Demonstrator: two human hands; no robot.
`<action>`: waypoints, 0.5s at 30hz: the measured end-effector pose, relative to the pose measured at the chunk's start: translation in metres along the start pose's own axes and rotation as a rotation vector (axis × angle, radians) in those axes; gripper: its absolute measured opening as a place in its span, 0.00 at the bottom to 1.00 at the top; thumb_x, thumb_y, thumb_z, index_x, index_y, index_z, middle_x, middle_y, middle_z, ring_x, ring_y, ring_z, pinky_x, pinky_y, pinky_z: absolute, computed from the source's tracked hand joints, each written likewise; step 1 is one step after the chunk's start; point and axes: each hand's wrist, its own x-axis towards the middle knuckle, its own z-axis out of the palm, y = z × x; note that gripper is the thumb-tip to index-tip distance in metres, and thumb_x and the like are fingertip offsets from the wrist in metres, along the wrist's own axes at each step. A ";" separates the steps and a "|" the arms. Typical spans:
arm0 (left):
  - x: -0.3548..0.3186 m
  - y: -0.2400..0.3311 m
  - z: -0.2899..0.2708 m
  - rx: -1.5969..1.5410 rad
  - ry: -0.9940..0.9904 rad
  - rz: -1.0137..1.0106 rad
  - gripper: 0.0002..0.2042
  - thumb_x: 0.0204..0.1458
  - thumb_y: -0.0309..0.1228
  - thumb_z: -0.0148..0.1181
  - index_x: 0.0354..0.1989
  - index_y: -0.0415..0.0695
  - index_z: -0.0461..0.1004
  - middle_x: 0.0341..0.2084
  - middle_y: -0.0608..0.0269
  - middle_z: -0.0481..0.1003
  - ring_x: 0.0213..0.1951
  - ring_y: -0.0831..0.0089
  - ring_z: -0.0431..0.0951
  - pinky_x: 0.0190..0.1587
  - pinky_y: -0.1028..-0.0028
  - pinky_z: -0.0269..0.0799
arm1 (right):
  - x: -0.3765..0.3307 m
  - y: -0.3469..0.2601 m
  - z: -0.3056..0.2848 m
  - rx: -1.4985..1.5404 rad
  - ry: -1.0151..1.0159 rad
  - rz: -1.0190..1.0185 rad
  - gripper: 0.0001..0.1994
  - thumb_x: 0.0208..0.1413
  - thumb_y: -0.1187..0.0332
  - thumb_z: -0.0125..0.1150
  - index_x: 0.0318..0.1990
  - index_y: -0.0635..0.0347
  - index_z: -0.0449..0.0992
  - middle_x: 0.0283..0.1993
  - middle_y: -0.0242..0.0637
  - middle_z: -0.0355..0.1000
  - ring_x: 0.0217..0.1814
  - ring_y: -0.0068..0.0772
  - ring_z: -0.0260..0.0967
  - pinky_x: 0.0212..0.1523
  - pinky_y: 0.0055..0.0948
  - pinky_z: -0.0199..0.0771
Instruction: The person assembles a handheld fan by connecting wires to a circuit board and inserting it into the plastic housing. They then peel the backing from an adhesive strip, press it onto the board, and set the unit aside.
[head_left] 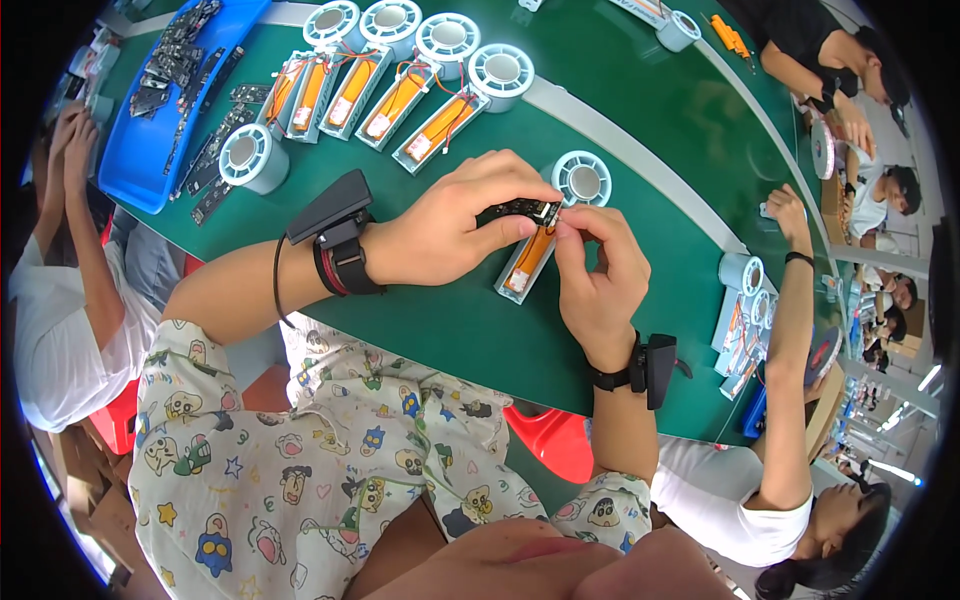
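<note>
Between thumb and fingers, my left hand [440,225] grips a small black circuit board [522,208]. The thumb and forefinger of my right hand [608,285] are pinched together at the board's right end, by a pale connector; whether they hold a wire there is too small to tell. Just below the hands lies a handheld fan body [516,290], a light grey open housing with an orange battery inside. Its round fan head [583,180] points away from me, and my fingers hide part of the housing.
Several similar fan bodies [430,130] with round heads and red wires lie in a row at the far left. Nearby stand a lone fan head [252,160] and a blue tray [130,165] of circuit boards. Co-workers sit on both sides; one person's arm [790,340] reaches across the right.
</note>
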 end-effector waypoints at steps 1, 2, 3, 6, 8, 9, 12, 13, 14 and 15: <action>-0.001 0.000 0.000 -0.004 0.001 -0.006 0.17 0.61 0.22 0.60 0.58 0.38 0.75 0.50 0.54 0.74 0.53 0.60 0.74 0.56 0.66 0.72 | 0.000 -0.002 -0.001 -0.062 -0.004 -0.055 0.09 0.57 0.84 0.64 0.44 0.67 0.77 0.41 0.43 0.78 0.38 0.31 0.77 0.37 0.26 0.79; -0.002 0.001 0.000 -0.008 0.001 -0.013 0.17 0.61 0.22 0.61 0.58 0.38 0.75 0.49 0.54 0.74 0.53 0.60 0.74 0.56 0.66 0.72 | 0.001 -0.003 -0.001 -0.124 -0.008 -0.111 0.10 0.56 0.84 0.65 0.44 0.66 0.76 0.40 0.43 0.79 0.36 0.31 0.77 0.36 0.26 0.79; -0.002 0.001 0.000 -0.011 0.003 -0.017 0.17 0.61 0.22 0.61 0.58 0.38 0.75 0.49 0.54 0.74 0.53 0.60 0.74 0.56 0.66 0.72 | 0.002 -0.004 -0.002 -0.186 -0.012 -0.170 0.10 0.55 0.85 0.66 0.44 0.66 0.76 0.40 0.43 0.79 0.35 0.31 0.77 0.35 0.26 0.79; 0.000 0.001 0.000 0.002 0.005 -0.008 0.17 0.60 0.21 0.61 0.58 0.38 0.75 0.49 0.55 0.75 0.52 0.61 0.75 0.56 0.66 0.72 | 0.003 0.000 -0.002 -0.217 0.010 -0.253 0.13 0.52 0.86 0.67 0.44 0.65 0.75 0.39 0.43 0.79 0.33 0.33 0.77 0.34 0.27 0.79; 0.000 0.001 0.000 0.006 0.002 -0.006 0.17 0.60 0.21 0.61 0.58 0.38 0.75 0.48 0.55 0.75 0.52 0.61 0.75 0.56 0.67 0.72 | 0.004 0.002 -0.002 -0.233 0.023 -0.290 0.15 0.51 0.87 0.68 0.44 0.65 0.75 0.39 0.43 0.80 0.32 0.34 0.77 0.34 0.28 0.78; 0.001 0.000 0.000 0.008 0.008 -0.002 0.17 0.59 0.21 0.62 0.58 0.38 0.76 0.48 0.56 0.75 0.51 0.61 0.75 0.55 0.67 0.72 | 0.006 0.003 -0.003 -0.262 0.016 -0.341 0.16 0.50 0.88 0.69 0.44 0.65 0.75 0.39 0.43 0.80 0.32 0.35 0.77 0.33 0.28 0.78; 0.001 0.000 0.001 0.011 0.017 0.005 0.18 0.58 0.20 0.63 0.57 0.39 0.77 0.47 0.56 0.76 0.50 0.62 0.76 0.54 0.68 0.73 | 0.008 0.002 -0.006 -0.321 0.002 -0.440 0.17 0.48 0.89 0.69 0.44 0.64 0.74 0.40 0.44 0.80 0.33 0.38 0.77 0.33 0.29 0.78; 0.001 0.000 0.001 0.026 0.028 0.012 0.18 0.57 0.19 0.64 0.57 0.39 0.77 0.47 0.56 0.76 0.50 0.63 0.76 0.53 0.69 0.74 | 0.009 0.001 -0.007 -0.332 -0.012 -0.440 0.17 0.47 0.89 0.69 0.44 0.64 0.73 0.40 0.44 0.80 0.33 0.39 0.77 0.33 0.30 0.78; 0.000 0.000 0.001 0.041 0.039 0.018 0.18 0.56 0.19 0.65 0.57 0.40 0.78 0.47 0.57 0.76 0.49 0.63 0.76 0.52 0.69 0.74 | 0.010 0.001 -0.007 -0.342 -0.025 -0.441 0.18 0.47 0.89 0.69 0.44 0.63 0.73 0.41 0.44 0.80 0.33 0.40 0.77 0.32 0.30 0.78; 0.000 0.001 0.001 0.056 0.049 0.024 0.19 0.56 0.18 0.65 0.56 0.40 0.78 0.47 0.57 0.76 0.49 0.64 0.76 0.51 0.69 0.75 | 0.010 0.001 -0.008 -0.353 -0.039 -0.441 0.18 0.47 0.88 0.69 0.44 0.63 0.72 0.41 0.45 0.80 0.33 0.41 0.78 0.32 0.30 0.78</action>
